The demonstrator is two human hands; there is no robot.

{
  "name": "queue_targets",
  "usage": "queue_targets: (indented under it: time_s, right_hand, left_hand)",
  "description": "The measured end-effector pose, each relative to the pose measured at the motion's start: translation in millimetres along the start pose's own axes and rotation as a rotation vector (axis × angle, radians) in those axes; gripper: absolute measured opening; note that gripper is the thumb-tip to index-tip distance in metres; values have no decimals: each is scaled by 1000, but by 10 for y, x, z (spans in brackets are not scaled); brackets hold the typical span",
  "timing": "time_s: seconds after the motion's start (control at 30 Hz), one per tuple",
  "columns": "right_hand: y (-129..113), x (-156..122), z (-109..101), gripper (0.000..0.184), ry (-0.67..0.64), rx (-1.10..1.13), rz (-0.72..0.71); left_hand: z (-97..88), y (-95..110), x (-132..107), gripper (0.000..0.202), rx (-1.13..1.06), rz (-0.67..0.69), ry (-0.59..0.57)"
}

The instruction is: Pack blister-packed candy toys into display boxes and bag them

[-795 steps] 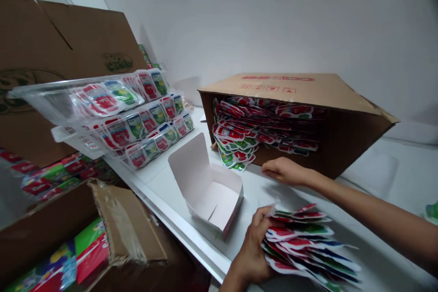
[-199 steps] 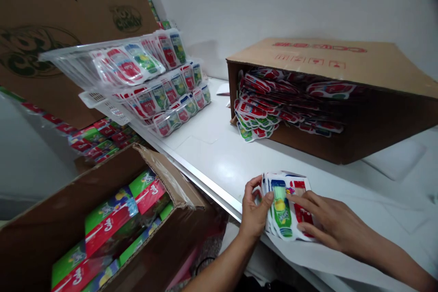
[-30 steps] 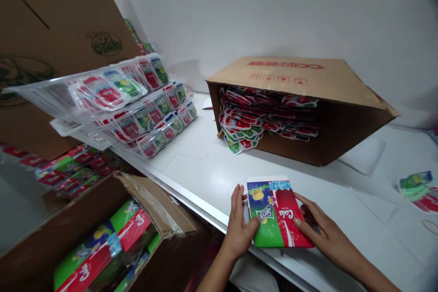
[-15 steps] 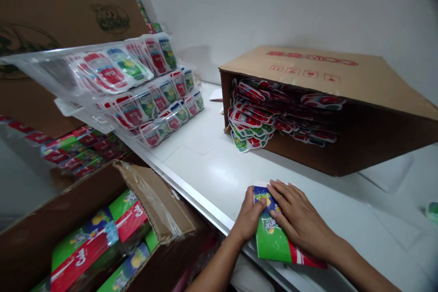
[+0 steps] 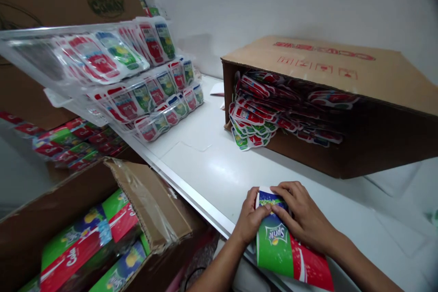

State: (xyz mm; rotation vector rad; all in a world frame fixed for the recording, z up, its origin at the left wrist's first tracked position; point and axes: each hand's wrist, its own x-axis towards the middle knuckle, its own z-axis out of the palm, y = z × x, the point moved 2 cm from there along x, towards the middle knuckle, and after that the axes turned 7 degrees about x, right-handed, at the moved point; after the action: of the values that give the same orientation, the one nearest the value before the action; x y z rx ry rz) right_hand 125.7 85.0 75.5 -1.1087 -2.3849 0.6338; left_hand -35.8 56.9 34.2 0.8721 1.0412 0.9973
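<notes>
A printed carton (image 5: 277, 239) in green, blue and red, with a Sprite logo, is between my hands at the table's near edge. It looks mostly flat, its face slightly bowed. My left hand (image 5: 251, 219) grips the carton's left edge, thumb on the printed face and fingers curled behind. My right hand (image 5: 303, 214) holds the upper right part, with its thumb close to the left one and its fingers bent over the top edge. The carton's underside is hidden.
An open cardboard box (image 5: 328, 70) on its side holds many bottle-shaped packets (image 5: 251, 121) at the back of the white table (image 5: 191, 159). Clear trays (image 5: 112, 80) of similar packets are stacked at left. Below, another cardboard box (image 5: 147, 205) holds printed cartons (image 5: 78, 251).
My right hand has shifted toward the carton's top edge, its fingers now more bent. More of the Sprite logo and the red panel shows, and the carton's face is more bowed.
</notes>
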Motion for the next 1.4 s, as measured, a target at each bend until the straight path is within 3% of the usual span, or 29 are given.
queue_targets:
  time_s: [0.33,0.53,0.8,1.13,1.4]
  right_hand:
    - [0,0,10,39,16,-12,-35]
    - [23,-25,-23,40,128,-7,-113]
    - [25,-4,-41,32,87,39,-89]
    - [27,-32,-50,19,75,28,-72]
    - [26,29,-44,19,15,9,-68]
  left_hand:
    - [-24,37,99,46,-206,-59,-24]
    - [-16,92,150,36,-170,-30,-46]
    - [-51,78,183,33,-140,-12,-32]
    - [-10,73,143,39,-122,152,-29]
    - [-35,63,110,56,-77,-19,-67]
